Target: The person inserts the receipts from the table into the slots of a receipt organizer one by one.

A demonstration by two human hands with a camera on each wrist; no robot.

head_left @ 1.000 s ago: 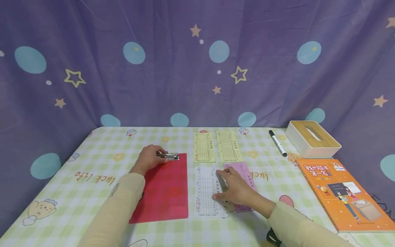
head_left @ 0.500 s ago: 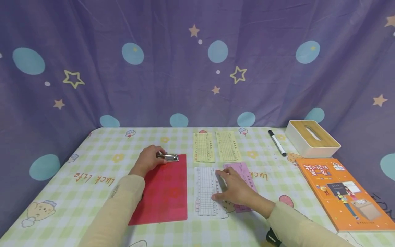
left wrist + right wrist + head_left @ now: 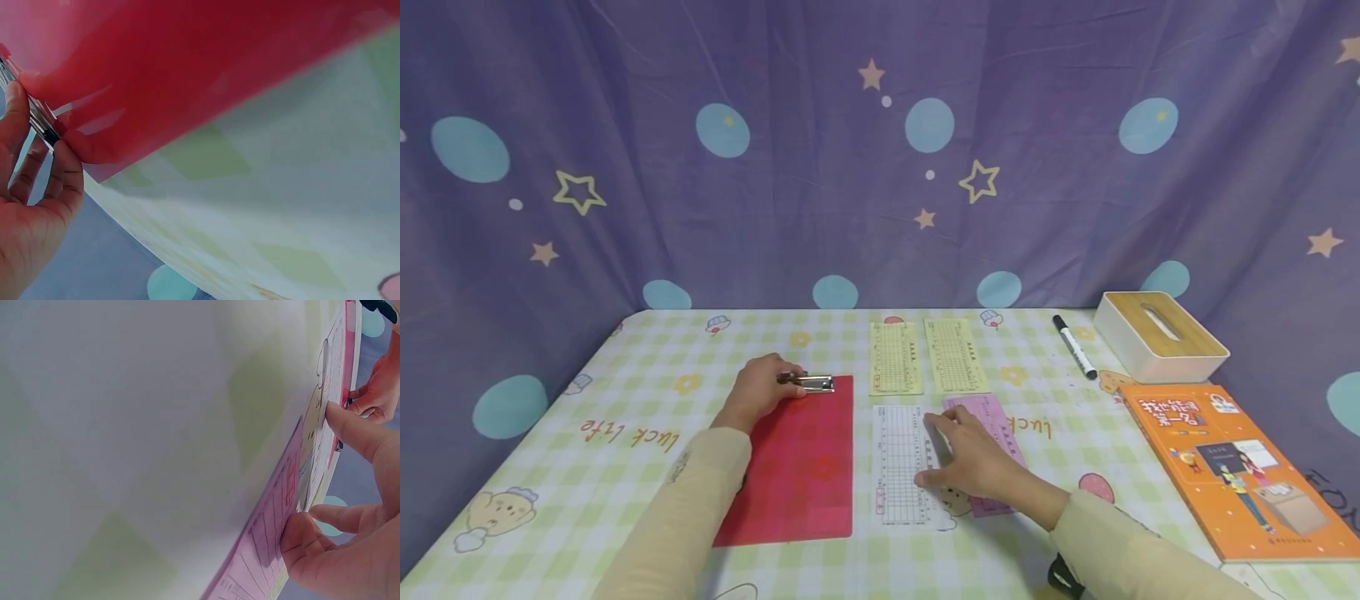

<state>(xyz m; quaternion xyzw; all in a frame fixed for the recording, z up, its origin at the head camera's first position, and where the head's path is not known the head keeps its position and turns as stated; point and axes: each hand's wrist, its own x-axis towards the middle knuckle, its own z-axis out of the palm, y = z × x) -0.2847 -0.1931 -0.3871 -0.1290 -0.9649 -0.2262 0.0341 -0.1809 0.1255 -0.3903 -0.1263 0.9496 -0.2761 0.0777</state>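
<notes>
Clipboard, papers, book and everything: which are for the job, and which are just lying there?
Probably for the job:
red clipboard, left hand gripping its metal clip
white form, right hand at its edge
pink form, two yellow forms

Probably just lying about:
black-and-white marker
tissue box
orange book

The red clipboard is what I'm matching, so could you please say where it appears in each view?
Head: red clipboard, lower half, left of centre.
Left wrist: red clipboard, across the top.
Right wrist: red clipboard, a thin strip near the top right.
Shared landmark: the green-checked tablecloth.
</notes>
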